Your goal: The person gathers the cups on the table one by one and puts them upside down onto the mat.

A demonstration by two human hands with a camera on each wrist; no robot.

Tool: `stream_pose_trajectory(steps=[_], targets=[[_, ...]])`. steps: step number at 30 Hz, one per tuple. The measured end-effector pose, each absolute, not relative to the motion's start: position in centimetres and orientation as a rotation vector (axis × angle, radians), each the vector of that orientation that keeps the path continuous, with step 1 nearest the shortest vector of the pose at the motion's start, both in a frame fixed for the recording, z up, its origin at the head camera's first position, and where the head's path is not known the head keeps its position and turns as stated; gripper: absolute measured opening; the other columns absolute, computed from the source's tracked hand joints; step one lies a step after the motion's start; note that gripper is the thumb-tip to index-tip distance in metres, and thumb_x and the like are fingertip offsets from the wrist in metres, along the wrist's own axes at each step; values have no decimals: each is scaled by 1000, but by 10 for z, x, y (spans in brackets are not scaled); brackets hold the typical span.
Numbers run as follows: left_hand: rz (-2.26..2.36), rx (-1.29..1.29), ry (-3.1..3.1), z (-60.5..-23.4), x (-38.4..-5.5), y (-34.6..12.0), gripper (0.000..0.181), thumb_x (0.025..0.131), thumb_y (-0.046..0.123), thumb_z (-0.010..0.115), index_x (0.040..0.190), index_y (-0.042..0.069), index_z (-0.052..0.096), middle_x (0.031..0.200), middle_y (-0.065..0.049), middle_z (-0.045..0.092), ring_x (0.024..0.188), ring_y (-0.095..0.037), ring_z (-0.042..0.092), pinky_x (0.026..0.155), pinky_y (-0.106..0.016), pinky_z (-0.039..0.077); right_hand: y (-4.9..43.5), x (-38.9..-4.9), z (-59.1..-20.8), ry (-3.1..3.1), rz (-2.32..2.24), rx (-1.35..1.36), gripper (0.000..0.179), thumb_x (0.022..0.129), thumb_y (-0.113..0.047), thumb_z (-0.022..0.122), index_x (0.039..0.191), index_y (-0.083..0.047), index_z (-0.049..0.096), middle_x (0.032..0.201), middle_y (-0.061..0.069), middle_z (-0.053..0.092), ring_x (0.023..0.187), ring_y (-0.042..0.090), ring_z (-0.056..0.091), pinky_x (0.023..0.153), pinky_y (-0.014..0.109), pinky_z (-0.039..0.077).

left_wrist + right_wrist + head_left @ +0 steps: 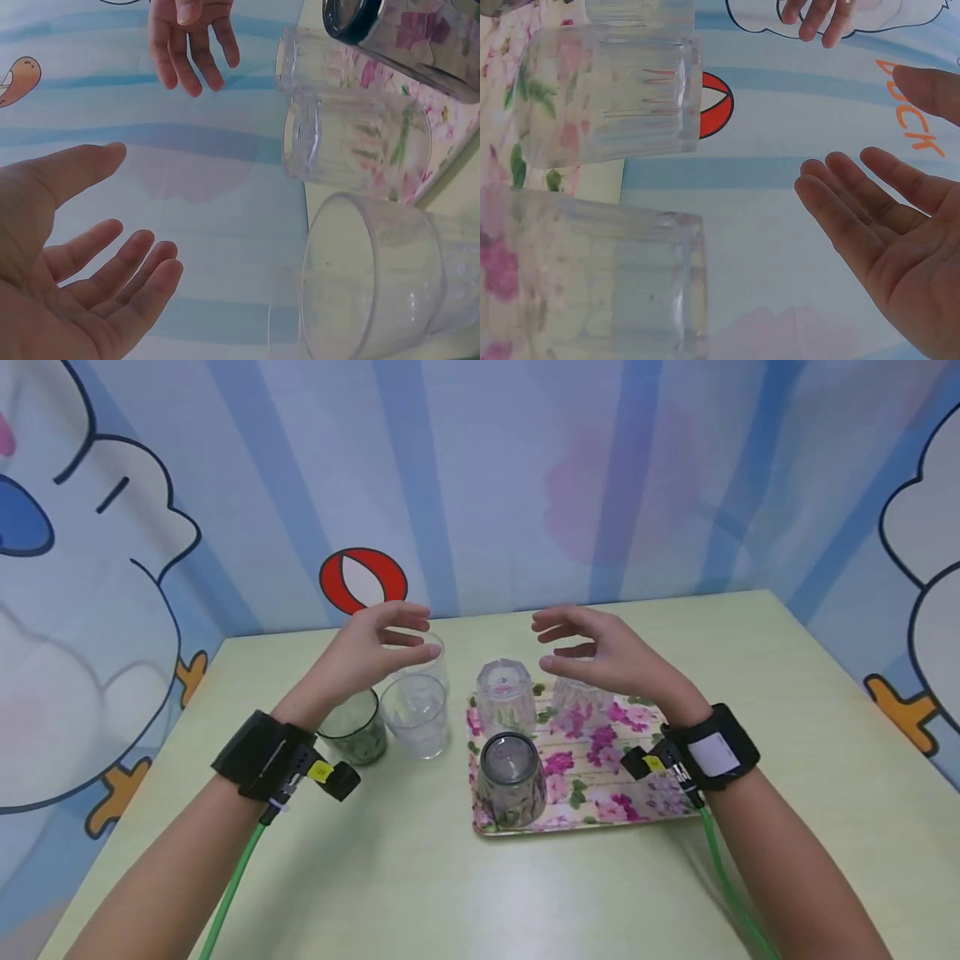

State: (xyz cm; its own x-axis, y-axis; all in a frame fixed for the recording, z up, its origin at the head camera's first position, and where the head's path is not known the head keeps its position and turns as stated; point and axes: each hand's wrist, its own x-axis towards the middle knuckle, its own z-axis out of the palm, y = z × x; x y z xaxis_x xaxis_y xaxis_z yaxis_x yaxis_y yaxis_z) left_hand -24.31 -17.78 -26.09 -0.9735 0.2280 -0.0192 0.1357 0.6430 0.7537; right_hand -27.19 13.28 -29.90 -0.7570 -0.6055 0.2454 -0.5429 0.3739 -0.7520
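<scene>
Clear glass (415, 718) is standing upright near the left hand (367, 643), its fingers hanging loose and pretty wide from the thumb, holding nothing. Right hand (609, 649) is hovering just as wide and empty by a flowery tray (573, 768), where two clear tumblers (506, 697) and a dark tumbler (512, 785) are sitting upside down. Greenish glass (358, 735) is standing beside the clear one.

High head view, two close, sideways wrist views.
The head camera looks forward and down. Nearer, the left wrist camera (341, 781) faces past the left fingers (155, 294), the right wrist camera (636, 762) past the right fingers (836, 221); all three views share the upturned clear tumblers (506, 697) below the fingers on the floral tray (558, 789).
</scene>
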Motion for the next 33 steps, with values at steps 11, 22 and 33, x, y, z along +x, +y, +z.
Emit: stream_pose_trajectory(steps=[11,22,33], targets=[[1223,223,2767,-264,-248,-198,59,88,34,69,140,19,46,139,-6,54,125,-26,57,100,-46,52,98,-303,-268,2488,-1199,-1091,52,92,-23,63,140,-13,44,140,11,51,126,28,54,103,45,50],[1208,111,2785,-269,-264,-216,58,88,31,68,139,14,47,138,-9,54,125,-29,56,102,-46,51,53,-333,-251,2411,-989,-1038,60,91,-34,63,143,-15,41,140,8,51,127,24,55,100,40,52],[1093,24,2728,-276,-280,-221,65,88,24,69,144,10,39,141,-16,48,129,-35,50,103,-49,49,5,-356,-255,2331,-719,-805,67,90,-21,64,148,-11,31,149,12,40,130,27,51,104,36,50]])
